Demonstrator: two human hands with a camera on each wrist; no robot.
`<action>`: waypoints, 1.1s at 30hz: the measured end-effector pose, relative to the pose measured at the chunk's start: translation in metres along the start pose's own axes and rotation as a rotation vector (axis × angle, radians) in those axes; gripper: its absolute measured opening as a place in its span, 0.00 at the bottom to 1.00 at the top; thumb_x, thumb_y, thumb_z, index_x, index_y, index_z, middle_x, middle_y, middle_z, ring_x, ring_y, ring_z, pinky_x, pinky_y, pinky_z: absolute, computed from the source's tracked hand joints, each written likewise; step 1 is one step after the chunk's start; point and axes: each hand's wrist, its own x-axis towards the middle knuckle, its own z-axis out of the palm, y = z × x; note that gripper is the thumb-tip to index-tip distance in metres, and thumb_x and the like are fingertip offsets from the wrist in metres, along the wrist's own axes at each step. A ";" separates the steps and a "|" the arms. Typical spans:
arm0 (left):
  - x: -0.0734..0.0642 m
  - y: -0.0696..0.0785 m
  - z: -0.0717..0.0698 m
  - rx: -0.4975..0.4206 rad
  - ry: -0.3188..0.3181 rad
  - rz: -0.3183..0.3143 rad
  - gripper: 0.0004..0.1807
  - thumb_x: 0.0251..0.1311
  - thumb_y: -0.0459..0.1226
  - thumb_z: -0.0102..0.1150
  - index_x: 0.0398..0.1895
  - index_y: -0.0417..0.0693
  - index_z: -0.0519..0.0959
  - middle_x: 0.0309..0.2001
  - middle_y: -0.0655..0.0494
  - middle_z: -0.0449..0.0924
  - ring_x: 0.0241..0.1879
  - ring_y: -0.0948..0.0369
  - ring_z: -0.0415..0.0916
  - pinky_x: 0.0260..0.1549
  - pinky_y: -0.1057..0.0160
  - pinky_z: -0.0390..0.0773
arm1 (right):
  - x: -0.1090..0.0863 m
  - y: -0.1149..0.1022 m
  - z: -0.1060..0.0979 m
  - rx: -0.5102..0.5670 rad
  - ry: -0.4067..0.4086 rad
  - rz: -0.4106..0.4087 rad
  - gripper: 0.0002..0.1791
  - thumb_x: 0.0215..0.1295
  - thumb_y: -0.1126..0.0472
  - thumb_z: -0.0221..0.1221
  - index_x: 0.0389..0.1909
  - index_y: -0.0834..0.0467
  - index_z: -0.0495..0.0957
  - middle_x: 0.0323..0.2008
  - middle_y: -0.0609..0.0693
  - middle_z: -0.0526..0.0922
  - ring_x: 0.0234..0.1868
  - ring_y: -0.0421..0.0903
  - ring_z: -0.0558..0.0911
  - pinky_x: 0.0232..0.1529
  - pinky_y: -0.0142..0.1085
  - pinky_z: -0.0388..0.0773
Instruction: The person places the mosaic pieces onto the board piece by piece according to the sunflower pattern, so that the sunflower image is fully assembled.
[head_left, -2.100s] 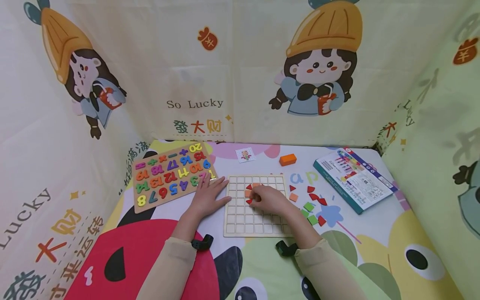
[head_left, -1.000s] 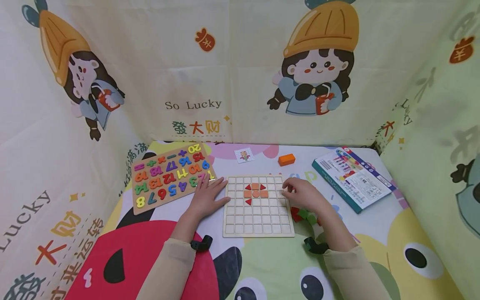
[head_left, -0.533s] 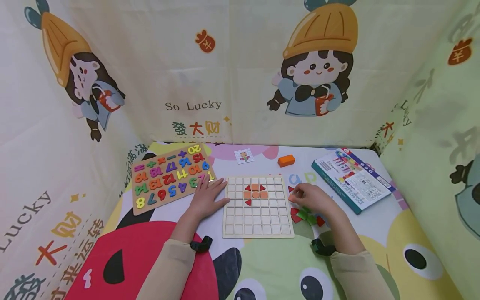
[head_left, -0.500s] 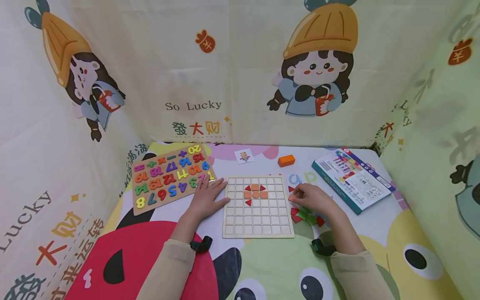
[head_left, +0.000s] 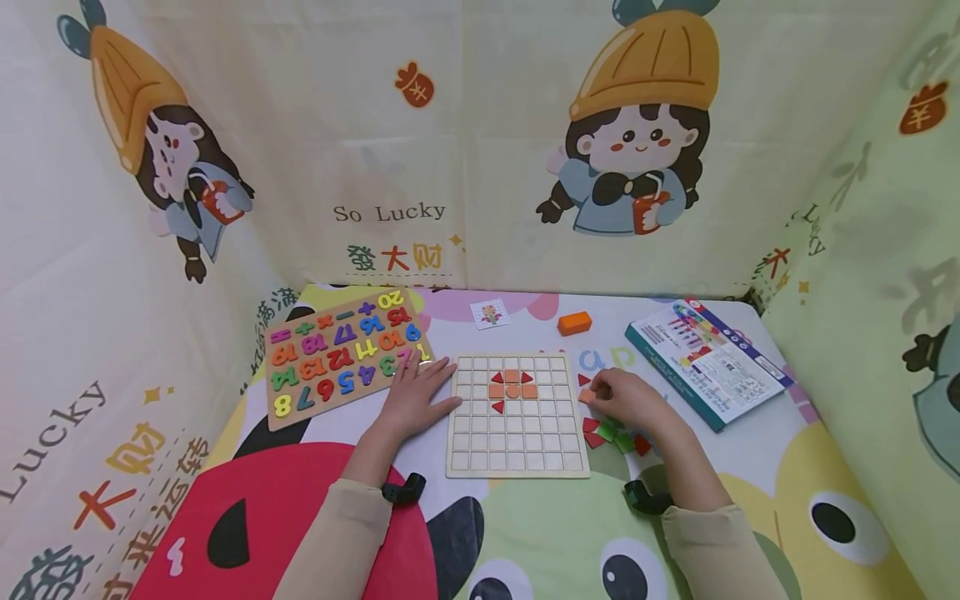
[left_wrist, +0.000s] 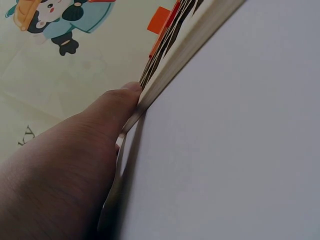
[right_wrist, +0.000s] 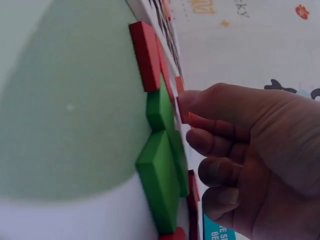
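Observation:
My left hand (head_left: 411, 398) lies with fingers spread between the number board (head_left: 330, 398) and the wooden grid board (head_left: 517, 458); its thumb touches the grid board's left edge. On the grid sit several orange pieces (head_left: 512, 377) and red triangles (head_left: 498, 407). Just right of the board, my right hand (head_left: 624, 400) pinches an orange square tile (head_left: 585, 397) low at the tabletop. In the right wrist view the thumb and curled fingers of the right hand (right_wrist: 250, 135) partly hide the held tile. Green tiles (right_wrist: 159, 175) and red tiles (right_wrist: 146, 57) lie close by.
A small picture card (head_left: 491, 313) and an orange block (head_left: 574, 323) stand behind the grid board. A boxed set (head_left: 708, 358) lies at the right. One red triangle (head_left: 583, 380) rests beyond the right fingertips. Patterned cloth walls surround the table.
The right hand has left the grid board, moved right, and come down on the orange square tile beside it. A red triangle stays on the grid. The left hand has not moved.

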 end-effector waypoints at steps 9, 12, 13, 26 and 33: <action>0.000 0.001 -0.001 0.009 -0.018 -0.012 0.40 0.62 0.68 0.49 0.75 0.66 0.61 0.77 0.63 0.57 0.80 0.44 0.31 0.76 0.40 0.30 | -0.001 -0.013 -0.005 -0.030 0.027 -0.051 0.18 0.64 0.50 0.63 0.50 0.56 0.78 0.38 0.49 0.78 0.40 0.47 0.75 0.36 0.34 0.75; -0.001 0.001 -0.001 0.002 -0.021 -0.014 0.40 0.61 0.68 0.50 0.75 0.67 0.61 0.77 0.63 0.57 0.80 0.44 0.30 0.76 0.40 0.29 | -0.001 -0.022 -0.004 -0.037 0.030 -0.090 0.16 0.65 0.51 0.63 0.49 0.56 0.79 0.37 0.49 0.78 0.39 0.46 0.75 0.35 0.35 0.74; -0.001 0.001 -0.001 -0.001 -0.022 -0.015 0.40 0.61 0.68 0.50 0.75 0.67 0.61 0.77 0.63 0.56 0.80 0.44 0.30 0.76 0.40 0.29 | -0.001 -0.025 -0.003 -0.038 0.031 -0.099 0.16 0.65 0.51 0.63 0.48 0.56 0.79 0.37 0.48 0.78 0.38 0.46 0.75 0.35 0.35 0.74; -0.002 0.003 -0.002 -0.016 0.000 -0.006 0.40 0.61 0.68 0.50 0.75 0.67 0.62 0.77 0.63 0.58 0.80 0.44 0.31 0.76 0.40 0.30 | 0.005 -0.069 0.022 -0.069 -0.005 -0.187 0.10 0.63 0.54 0.66 0.42 0.50 0.79 0.34 0.44 0.77 0.39 0.44 0.74 0.39 0.35 0.74; -0.002 0.002 -0.002 -0.016 -0.003 -0.005 0.40 0.61 0.68 0.50 0.75 0.67 0.62 0.77 0.64 0.57 0.80 0.45 0.30 0.76 0.41 0.29 | 0.012 -0.082 0.033 -0.055 -0.006 -0.240 0.10 0.61 0.54 0.67 0.40 0.50 0.80 0.33 0.43 0.78 0.38 0.43 0.75 0.40 0.35 0.76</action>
